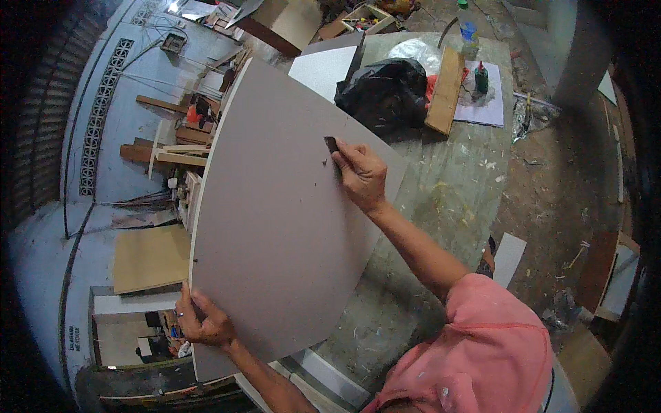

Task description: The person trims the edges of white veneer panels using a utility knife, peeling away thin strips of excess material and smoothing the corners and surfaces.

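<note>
A large grey-mauve board (268,227) with a pale edge stands tilted before me over the worktable. My left hand (206,322) grips its left edge near the lower corner, thumb on the face and the fingers around the edge. Higher up, at the board's right side, my right hand (361,177) pinches a small dark flat piece (331,144), like a scraper blade. That piece meets the face of the board. A few dark specks lie on the surface beside and below it.
Beyond the board, the worn greenish table (441,213) bears a black plastic bag (385,93), a wooden plank (446,89), a dark green bottle (480,79) and a clear bottle (469,38). Wood scraps (182,157) are piled along the left wall. A white strip (509,258) leans at the right.
</note>
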Demonstrator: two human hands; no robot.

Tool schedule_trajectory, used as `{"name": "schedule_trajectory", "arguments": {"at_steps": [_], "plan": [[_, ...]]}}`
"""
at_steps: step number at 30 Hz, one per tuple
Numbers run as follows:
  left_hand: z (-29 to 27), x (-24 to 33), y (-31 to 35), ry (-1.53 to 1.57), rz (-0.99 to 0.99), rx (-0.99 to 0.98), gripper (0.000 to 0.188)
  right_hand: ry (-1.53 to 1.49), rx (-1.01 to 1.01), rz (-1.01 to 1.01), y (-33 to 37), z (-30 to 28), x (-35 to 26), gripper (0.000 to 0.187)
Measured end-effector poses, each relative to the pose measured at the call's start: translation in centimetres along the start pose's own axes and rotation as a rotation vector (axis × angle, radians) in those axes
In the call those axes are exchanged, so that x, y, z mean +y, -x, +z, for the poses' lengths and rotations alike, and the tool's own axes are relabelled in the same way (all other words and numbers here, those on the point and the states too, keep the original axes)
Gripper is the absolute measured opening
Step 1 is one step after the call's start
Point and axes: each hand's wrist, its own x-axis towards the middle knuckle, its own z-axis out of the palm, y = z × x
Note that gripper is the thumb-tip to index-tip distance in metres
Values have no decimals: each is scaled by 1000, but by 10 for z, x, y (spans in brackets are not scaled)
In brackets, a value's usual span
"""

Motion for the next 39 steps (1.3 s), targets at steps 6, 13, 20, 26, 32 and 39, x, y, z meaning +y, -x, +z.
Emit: {"name": "schedule_trajectory", "arguments": {"at_steps": [6, 13, 20, 26, 32, 39], "plan": [[0, 7, 0, -39, 38, 7, 27, 25, -3, 35, 13, 0, -12, 29], [6, -7, 3, -104, 19, 45, 26, 123, -112, -51, 10, -5, -7, 32], [0, -1, 1, 1, -100, -27, 26, 12, -67, -77, -1, 0, -1, 36], [2, 3, 5, -19, -24, 62, 26, 32, -77, -87, 9, -3, -4, 36], [2, -7, 10, -54, -103, 33, 26, 72, -139, -22, 14, -8, -9, 34], [3, 1, 1, -96, -28, 18, 28, -19, -57, -144, 5, -6, -4, 34]]}}
